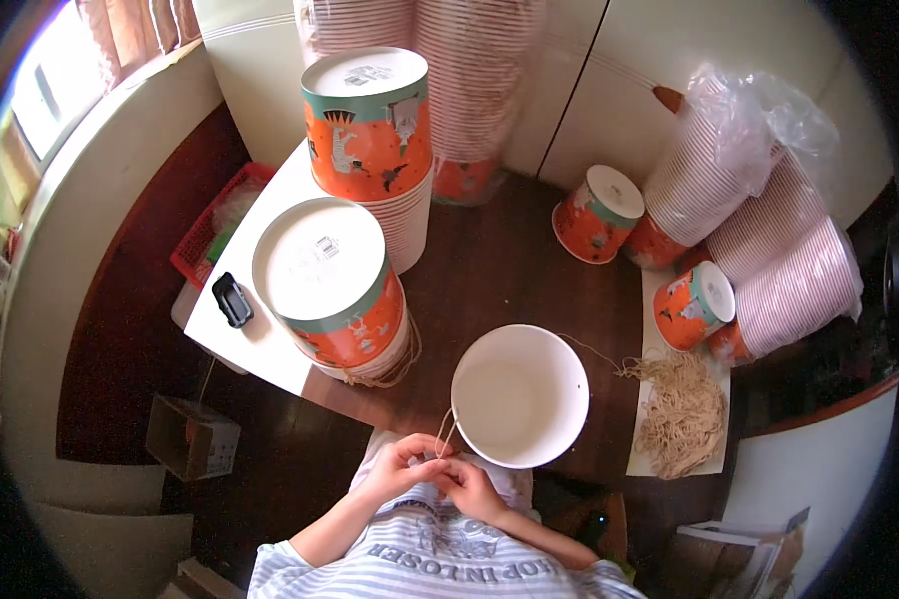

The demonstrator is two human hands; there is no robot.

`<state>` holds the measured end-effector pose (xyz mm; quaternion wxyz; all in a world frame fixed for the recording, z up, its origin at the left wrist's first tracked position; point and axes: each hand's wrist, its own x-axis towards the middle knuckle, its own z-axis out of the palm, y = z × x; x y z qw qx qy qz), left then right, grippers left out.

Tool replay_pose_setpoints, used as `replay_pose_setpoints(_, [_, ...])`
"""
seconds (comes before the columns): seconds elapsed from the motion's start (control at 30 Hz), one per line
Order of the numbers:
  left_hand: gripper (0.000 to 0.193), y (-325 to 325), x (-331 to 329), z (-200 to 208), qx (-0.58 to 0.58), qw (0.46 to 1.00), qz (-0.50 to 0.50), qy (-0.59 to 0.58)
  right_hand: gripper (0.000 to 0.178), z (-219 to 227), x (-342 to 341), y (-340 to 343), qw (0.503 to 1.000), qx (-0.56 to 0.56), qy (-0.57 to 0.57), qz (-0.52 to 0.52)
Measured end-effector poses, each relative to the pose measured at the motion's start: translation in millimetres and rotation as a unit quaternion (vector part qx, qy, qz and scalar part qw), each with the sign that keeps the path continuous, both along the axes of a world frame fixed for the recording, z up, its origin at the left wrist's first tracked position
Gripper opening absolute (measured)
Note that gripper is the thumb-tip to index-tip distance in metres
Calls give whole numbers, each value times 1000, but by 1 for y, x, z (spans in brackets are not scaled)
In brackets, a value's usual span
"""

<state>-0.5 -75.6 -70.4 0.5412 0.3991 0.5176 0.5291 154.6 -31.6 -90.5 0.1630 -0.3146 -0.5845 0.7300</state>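
A white-lined paper bucket (567, 394) stands in front of me with its open mouth facing up. A thin tan cord (446, 431) loops up from its near left rim. My left hand (402, 467) pinches the cord just below that rim. Close against it, my right hand (472, 491) has its fingers drawn together at the cord's end; the fingertips overlap and partly hide what they grip. Another strand (591, 351) leaves the bucket's far right side toward a tangled pile of tan cords (677, 414).
Upturned orange buckets with green bands (320, 262) stand stacked at left, cords hanging around one stack. A black plastic holder (232, 299) lies beside them. Plastic-wrapped bucket stacks (781, 262) lean at right, near two single buckets (597, 215). A cardboard box (192, 439) sits lower left.
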Motion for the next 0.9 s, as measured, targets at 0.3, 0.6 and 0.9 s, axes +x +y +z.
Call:
replay_pose_setpoints(0.3, [10,-2,4,-12,-41,982,36,-183,11,-7,4,0,993,106,-47,8])
replay_pose_setpoints(0.6, [13,31,-12,19,8,995,13,-94,20,-29,21,2,900,340,-228,152])
replay_pose_setpoints(0.9, [19,48,4,42,-29,990,-94,-97,22,-43,56,16,869,308,-348,172])
